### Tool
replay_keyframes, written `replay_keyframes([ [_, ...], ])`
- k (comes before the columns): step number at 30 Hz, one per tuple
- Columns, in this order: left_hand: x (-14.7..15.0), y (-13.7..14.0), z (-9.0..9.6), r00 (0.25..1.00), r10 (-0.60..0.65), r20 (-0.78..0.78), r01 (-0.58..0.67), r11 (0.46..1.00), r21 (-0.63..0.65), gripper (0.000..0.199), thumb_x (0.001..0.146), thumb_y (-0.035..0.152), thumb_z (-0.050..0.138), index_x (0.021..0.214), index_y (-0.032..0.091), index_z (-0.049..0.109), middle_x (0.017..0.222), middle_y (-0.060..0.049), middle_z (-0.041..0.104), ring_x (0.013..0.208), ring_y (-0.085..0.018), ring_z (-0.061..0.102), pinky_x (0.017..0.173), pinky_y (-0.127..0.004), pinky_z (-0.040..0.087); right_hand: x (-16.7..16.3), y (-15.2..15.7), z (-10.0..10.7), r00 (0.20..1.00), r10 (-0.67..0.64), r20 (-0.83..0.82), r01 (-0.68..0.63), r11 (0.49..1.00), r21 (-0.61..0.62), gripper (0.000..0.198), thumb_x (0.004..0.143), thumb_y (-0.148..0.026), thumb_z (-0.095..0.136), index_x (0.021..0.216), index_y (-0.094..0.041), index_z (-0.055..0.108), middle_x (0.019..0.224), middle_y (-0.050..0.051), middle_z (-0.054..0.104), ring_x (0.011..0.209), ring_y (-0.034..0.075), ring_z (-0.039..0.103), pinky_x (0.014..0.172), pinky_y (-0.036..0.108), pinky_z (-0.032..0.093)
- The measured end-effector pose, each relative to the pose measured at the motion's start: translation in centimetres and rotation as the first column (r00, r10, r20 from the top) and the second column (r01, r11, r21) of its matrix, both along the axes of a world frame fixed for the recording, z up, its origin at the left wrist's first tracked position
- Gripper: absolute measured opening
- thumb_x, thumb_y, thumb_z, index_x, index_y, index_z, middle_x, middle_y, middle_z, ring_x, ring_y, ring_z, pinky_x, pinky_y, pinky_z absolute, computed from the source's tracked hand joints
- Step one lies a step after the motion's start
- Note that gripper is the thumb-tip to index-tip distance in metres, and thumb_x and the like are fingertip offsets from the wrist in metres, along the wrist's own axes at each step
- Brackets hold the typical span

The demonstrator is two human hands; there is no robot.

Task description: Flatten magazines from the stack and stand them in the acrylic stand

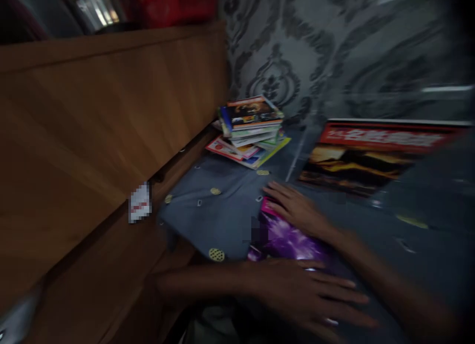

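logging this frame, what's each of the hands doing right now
left hand: open, flat, fingers spread over the purple book
right hand: open, resting on it

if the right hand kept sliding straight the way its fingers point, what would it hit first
Probably the stack of colourful books by the wooden headboard. The right hand lies on the glossy purple book, fingers pointing up-left over the grey dotted bedsheet; blur makes the line unsure.
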State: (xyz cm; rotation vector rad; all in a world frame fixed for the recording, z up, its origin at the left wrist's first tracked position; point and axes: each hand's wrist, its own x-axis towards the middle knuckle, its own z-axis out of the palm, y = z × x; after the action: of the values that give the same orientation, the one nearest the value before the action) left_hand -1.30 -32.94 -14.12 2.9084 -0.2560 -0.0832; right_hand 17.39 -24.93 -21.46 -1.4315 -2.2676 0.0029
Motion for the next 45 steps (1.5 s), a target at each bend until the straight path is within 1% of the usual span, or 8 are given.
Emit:
replay_keyframes([
  [5, 0.0, 0.6, -0.3, 0.971, 0.236, 0.029, -0.238, 0.970, 0.058, 0.062, 0.100, 0.045, 0.048, 0.150, 0.008, 0.046, 0.161, -0.010, 0.039, 0.152, -0.022, 0.032, 0.127, -0.034, 0.019, 0.9, -2.0, -1.0, 0.997, -0.065, -0.029, 0.065, 0.998, 0.015, 0.054, 0.101, -0.048, 0.033, 0.138, -0.019, 0.059, 0.145, 0.016, 0.059, 0.137, 0.030, 0.053, 0.112, 0.054, 0.046],
  [16, -1.7, 4.0, -1.0, 0.951, 0.302, 0.064, -0.299, 0.953, -0.050, 0.045, 0.103, 0.026, 0.037, 0.143, 0.014, 0.053, 0.147, -0.008, 0.055, 0.142, -0.020, 0.045, 0.122, -0.037, 0.031, 2.8, -8.0, -0.9, 0.970, -0.211, -0.119, 0.204, 0.977, -0.063, 0.056, 0.101, -0.048, 0.028, 0.141, -0.018, 0.052, 0.148, 0.018, 0.055, 0.143, 0.029, 0.046, 0.118, 0.052, 0.040],
  [18, -2.5, 5.4, -1.5, 0.884, 0.450, 0.124, -0.433, 0.890, -0.140, 0.041, 0.100, 0.015, 0.038, 0.136, 0.013, 0.059, 0.134, -0.010, 0.064, 0.130, -0.020, 0.054, 0.113, -0.036, 0.041, 2.5, -9.3, -0.2, 0.956, -0.268, -0.122, 0.259, 0.962, -0.081, 0.054, 0.102, -0.047, 0.030, 0.140, -0.017, 0.054, 0.149, 0.018, 0.054, 0.143, 0.029, 0.045, 0.118, 0.053, 0.039],
  [22, -3.8, 8.2, -2.3, 0.559, 0.800, 0.217, -0.779, 0.597, -0.191, 0.042, 0.100, 0.014, 0.033, 0.127, 0.017, 0.065, 0.107, -0.011, 0.065, 0.105, -0.024, 0.057, 0.097, -0.040, 0.048, 1.6, -10.9, 1.3, 0.940, -0.329, -0.087, 0.325, 0.944, -0.055, 0.051, 0.103, -0.043, 0.032, 0.134, -0.015, 0.061, 0.146, 0.018, 0.057, 0.140, 0.032, 0.049, 0.114, 0.057, 0.040],
  [24, -4.1, 9.1, -2.5, 0.513, 0.821, 0.251, -0.814, 0.558, -0.162, 0.039, 0.100, 0.018, 0.037, 0.126, 0.018, 0.066, 0.104, -0.010, 0.061, 0.101, -0.024, 0.054, 0.095, -0.041, 0.048, 1.3, -11.2, 1.8, 0.942, -0.329, -0.062, 0.327, 0.944, -0.034, 0.047, 0.103, -0.040, 0.034, 0.135, -0.019, 0.062, 0.144, 0.014, 0.059, 0.137, 0.031, 0.051, 0.114, 0.058, 0.038],
  [31, -2.8, 8.4, -2.7, 0.565, 0.769, 0.298, -0.808, 0.589, 0.012, 0.042, 0.102, 0.035, 0.040, 0.137, 0.021, 0.060, 0.111, -0.012, 0.055, 0.104, -0.026, 0.049, 0.094, -0.041, 0.045, 0.6, -11.7, 2.6, 0.976, -0.217, 0.029, 0.219, 0.970, -0.103, 0.049, 0.105, -0.037, 0.031, 0.148, -0.020, 0.050, 0.151, 0.012, 0.054, 0.144, 0.028, 0.044, 0.121, 0.059, 0.026],
  [40, -2.5, 8.2, -2.2, 0.590, 0.754, 0.289, -0.803, 0.584, 0.117, 0.045, 0.102, 0.038, 0.041, 0.140, 0.020, 0.057, 0.128, -0.017, 0.054, 0.115, -0.032, 0.049, 0.098, -0.047, 0.043, 1.5, -12.7, 2.2, 0.949, -0.310, 0.055, 0.314, 0.930, -0.189, 0.067, 0.104, -0.052, 0.031, 0.156, -0.009, 0.034, 0.162, 0.021, 0.034, 0.152, 0.032, 0.028, 0.122, 0.059, 0.022],
  [45, -2.1, 3.8, -1.2, 0.761, 0.604, 0.236, -0.644, 0.747, 0.166, 0.061, 0.094, 0.058, 0.053, 0.139, 0.017, 0.055, 0.139, -0.020, 0.051, 0.126, -0.037, 0.046, 0.107, -0.055, 0.036, 2.2, -13.1, 2.3, 0.974, -0.225, 0.042, 0.228, 0.950, -0.214, 0.082, 0.100, -0.066, 0.028, 0.158, -0.009, 0.025, 0.165, 0.020, 0.027, 0.154, 0.033, 0.022, 0.122, 0.060, 0.018],
])
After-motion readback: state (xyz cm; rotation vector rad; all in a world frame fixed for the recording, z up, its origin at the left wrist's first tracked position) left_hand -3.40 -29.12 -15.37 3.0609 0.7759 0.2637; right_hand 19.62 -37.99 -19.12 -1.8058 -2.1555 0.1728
